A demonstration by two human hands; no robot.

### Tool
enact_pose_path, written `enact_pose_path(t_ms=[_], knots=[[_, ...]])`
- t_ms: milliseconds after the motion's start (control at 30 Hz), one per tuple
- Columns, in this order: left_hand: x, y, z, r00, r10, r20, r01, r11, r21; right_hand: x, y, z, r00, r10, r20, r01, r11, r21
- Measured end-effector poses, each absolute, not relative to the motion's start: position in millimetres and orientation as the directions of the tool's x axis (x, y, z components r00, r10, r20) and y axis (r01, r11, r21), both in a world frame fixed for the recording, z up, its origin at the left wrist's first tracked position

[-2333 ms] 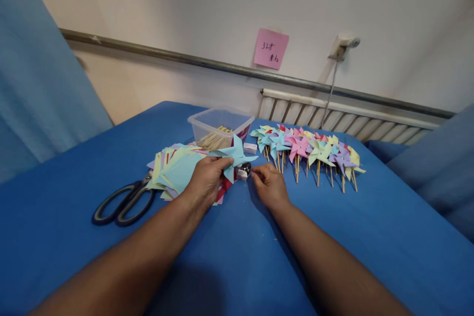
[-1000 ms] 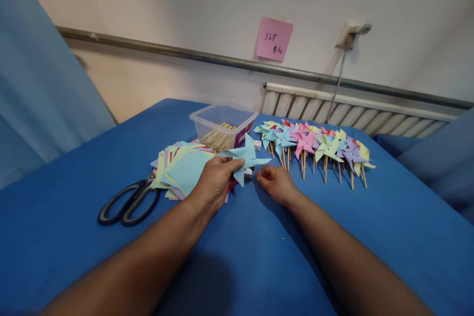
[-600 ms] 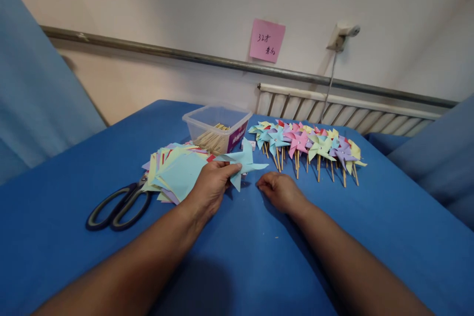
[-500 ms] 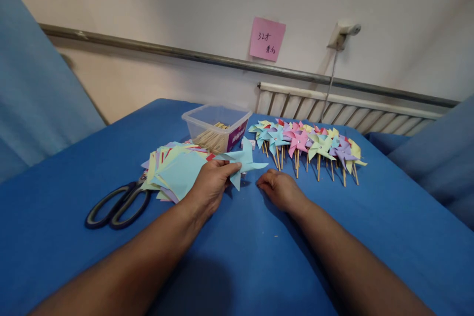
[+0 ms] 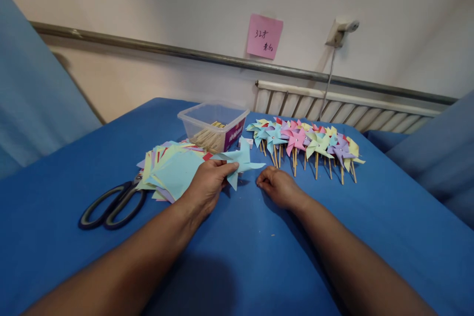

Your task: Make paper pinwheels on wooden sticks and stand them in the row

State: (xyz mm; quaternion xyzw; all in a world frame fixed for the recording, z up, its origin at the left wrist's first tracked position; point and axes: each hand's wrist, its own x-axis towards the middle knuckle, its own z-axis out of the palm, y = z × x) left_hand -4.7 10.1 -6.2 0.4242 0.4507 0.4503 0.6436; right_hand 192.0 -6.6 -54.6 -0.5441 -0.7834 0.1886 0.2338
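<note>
**Folded blue pinwheel [image 5: 243,162], no stick showing on it**

Toward twelve o'clock, the left hand [image 5: 205,182] pinches it between thumb and fingers. To its three o'clock, the right hand [image 5: 279,187] curls, fingertips together, any contents too small to tell. At eleven lie unfolded paper sheets [image 5: 176,173]; at one, mounted pinwheels [image 5: 296,138], seemingly finished; at twelve, a box [image 5: 234,134] of loose sticks [image 5: 207,139].

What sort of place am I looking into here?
An indoor room, perhaps in a clinic or care setting, though nothing confirms that. The blue curtain and the metal rail along the wall hint at it; the paper pinwheels show it serves as a craft spot.
</note>
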Motion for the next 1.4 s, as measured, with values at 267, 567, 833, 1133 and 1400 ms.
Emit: enact_pose_path(t_ms=[267, 567, 833, 1133, 1400], knots=[[-3.1, 5.8, -4.3, 0.185, 0.961, -0.208, -0.204, 0.244, 0.948, 191.4, -6.9, -51.0, -0.294, 0.944, 0.15, 0.777, 0.328, -0.537], [-1.5, 5.7, -6.5, 0.188, 0.959, -0.21, -0.213, 0.248, 0.945, 188.8, -8.4, -46.8, -0.302, 0.937, 0.175, 0.749, 0.347, -0.564], [-1.4, 6.1, -6.5, 0.193, 0.959, -0.209, -0.191, 0.246, 0.95, 194.2, -2.7, -56.2, -0.376, 0.899, 0.225, 0.628, 0.426, -0.652], [-1.7, 6.2, -7.2, 0.223, 0.953, -0.203, -0.182, 0.245, 0.952, 194.0, -3.6, -53.9, -0.33, 0.927, 0.181, 0.73, 0.372, -0.573], [-1.6, 4.3, -5.5, 0.213, 0.953, -0.215, -0.184, 0.255, 0.949, 192.7, -5.3, -49.9, -0.247, 0.95, 0.191, 0.794, 0.311, -0.522]])
